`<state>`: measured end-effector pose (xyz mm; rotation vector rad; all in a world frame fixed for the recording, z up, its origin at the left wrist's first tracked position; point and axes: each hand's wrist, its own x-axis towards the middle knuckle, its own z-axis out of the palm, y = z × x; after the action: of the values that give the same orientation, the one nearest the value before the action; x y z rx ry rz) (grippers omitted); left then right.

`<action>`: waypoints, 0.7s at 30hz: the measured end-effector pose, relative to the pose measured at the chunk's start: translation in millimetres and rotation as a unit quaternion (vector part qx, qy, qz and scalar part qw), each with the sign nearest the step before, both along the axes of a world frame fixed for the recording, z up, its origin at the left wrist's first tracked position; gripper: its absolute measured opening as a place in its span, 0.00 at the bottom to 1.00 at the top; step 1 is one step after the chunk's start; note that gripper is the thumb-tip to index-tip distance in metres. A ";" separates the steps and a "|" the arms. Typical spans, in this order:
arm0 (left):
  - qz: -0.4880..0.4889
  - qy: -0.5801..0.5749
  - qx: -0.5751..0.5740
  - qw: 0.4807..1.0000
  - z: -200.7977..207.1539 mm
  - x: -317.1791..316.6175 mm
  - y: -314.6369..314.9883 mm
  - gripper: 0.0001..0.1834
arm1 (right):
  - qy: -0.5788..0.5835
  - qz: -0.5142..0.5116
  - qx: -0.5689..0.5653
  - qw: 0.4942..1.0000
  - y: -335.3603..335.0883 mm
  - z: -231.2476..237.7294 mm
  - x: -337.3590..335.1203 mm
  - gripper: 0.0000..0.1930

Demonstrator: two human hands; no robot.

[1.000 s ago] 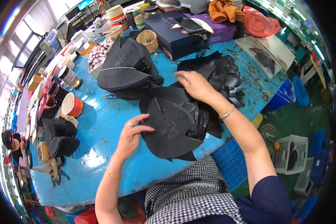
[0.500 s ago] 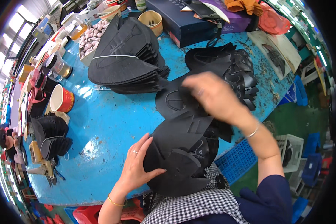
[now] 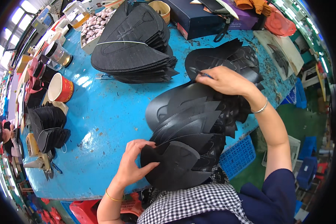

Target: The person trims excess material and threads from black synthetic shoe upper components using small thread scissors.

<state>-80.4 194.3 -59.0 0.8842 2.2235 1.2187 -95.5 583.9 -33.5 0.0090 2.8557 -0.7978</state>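
My left hand [image 3: 132, 162] grips the left edge of a black shoe-upper piece [image 3: 175, 164] at the table's near edge, thumb on top and fingers curled by its rim. From there a row of overlapping black upper pieces [image 3: 188, 112] fans away from me. Over its far end is my right hand [image 3: 226, 80], closed round a slim dark pen-like tool [image 3: 202, 73] whose tip points left. Beyond that hand lies another spread of black pieces [image 3: 209, 54]. A tall stack of black pieces [image 3: 132, 44], tied with a white band, stands farther left.
On the left are a red paper cup [image 3: 61, 87], a glass jar [image 3: 59, 54] and a smaller tied black bundle [image 3: 48, 127]. A box of pale pieces [image 3: 95, 30] and a dark blue box [image 3: 192, 20] stand at the back. A blue crate [image 3: 239, 156] is below the right edge.
My right hand has moved slightly away from me and right, and its tool now shows. The pieces in the middle are fanned wider. My left hand stays at the near piece.
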 end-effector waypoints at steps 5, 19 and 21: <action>-0.026 0.000 0.050 0.998 -4.9 -0.9 -14.5 0.26 | -0.106 0.138 -0.099 0.980 -44.0 -15.1 -6.3 0.22; -0.033 -0.137 -0.113 0.984 3.4 -9.9 -34.4 0.40 | 0.005 -0.192 -0.333 0.923 -84.0 -50.9 204.5 0.24; -0.097 -0.122 -0.159 0.975 9.0 -11.3 -35.2 0.39 | 0.116 -0.164 -0.282 0.938 -119.0 -62.5 220.6 0.26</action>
<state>-91.6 159.1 -50.0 0.7570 2.0077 0.8054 125.0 464.8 -96.0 0.3439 2.7483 -1.7686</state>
